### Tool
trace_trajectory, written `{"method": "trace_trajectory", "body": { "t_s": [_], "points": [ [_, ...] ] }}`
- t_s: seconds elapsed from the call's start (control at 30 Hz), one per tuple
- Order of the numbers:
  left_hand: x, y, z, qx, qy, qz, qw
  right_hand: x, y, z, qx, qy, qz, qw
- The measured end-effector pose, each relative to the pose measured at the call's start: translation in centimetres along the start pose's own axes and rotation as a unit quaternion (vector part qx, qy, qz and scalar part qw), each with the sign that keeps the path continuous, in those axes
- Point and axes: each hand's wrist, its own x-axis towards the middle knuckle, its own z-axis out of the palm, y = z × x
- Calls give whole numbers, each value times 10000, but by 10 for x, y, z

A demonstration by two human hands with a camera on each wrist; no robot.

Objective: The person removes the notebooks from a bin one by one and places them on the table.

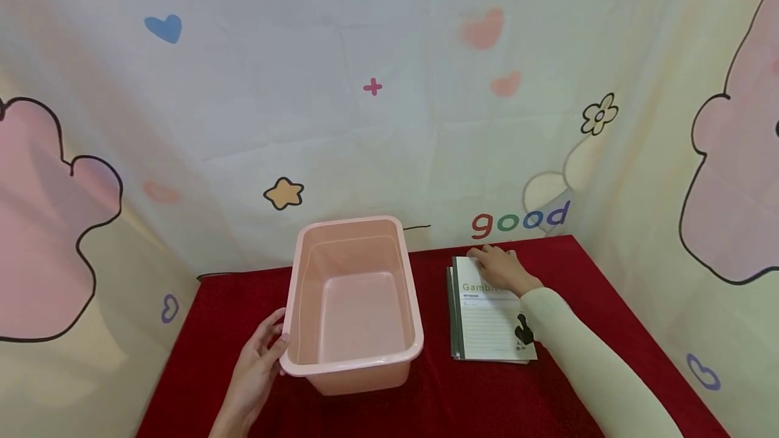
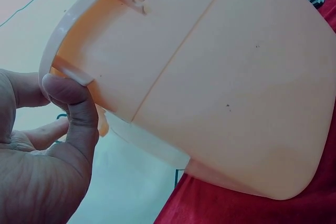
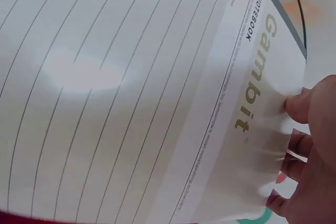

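Note:
A pink plastic basin (image 1: 365, 316) stands on the red cloth. My left hand (image 1: 255, 357) pinches its left rim, and the left wrist view shows the thumb (image 2: 73, 95) against the rim's outer side. To the right of the basin lies a small stack of notebooks with dark spines; the top notebook (image 1: 487, 323) has a pale lined cover marked "Gambit". My right hand (image 1: 502, 269) reaches over it, with bent fingers at its far edge. In the right wrist view the right hand's fingertips (image 3: 294, 169) meet that edge, the thumb apart from the other fingers.
A red cloth (image 1: 487, 404) covers the table. Behind and on both sides hangs a pale curtain (image 1: 274, 100) printed with hearts, stars and the word "good"; the table's far edge meets it. The basin's inside shows only its bare floor.

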Motion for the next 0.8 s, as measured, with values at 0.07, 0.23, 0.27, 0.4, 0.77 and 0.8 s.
{"method": "trace_trajectory", "body": {
  "t_s": [0.07, 0.23, 0.27, 0.4, 0.77, 0.8],
  "points": [
    [1, -1, 0, 14, 13, 20, 10000, 3, 2, 4, 75, -124, 84, 9999],
    [1, -3, 0, -3, 2, 25, 10000, 6, 3, 10, -67, -271, 98, 9996],
    [1, -3, 0, 1, -1, 34, 10000, 6, 2, 10, -102, -273, 100, 9995],
    [1, -3, 0, 10, -7, 54, 10000, 4, -1, 8, -136, -216, 120, 9996],
    [5, -4, 4, 64, -108, 96, 9999, -19, -9, -8, 21, 188, 38, 9998],
    [6, -3, 5, 105, -124, 87, 9998, -21, -10, -10, 20, 252, 22, 9997]
  ]
}}
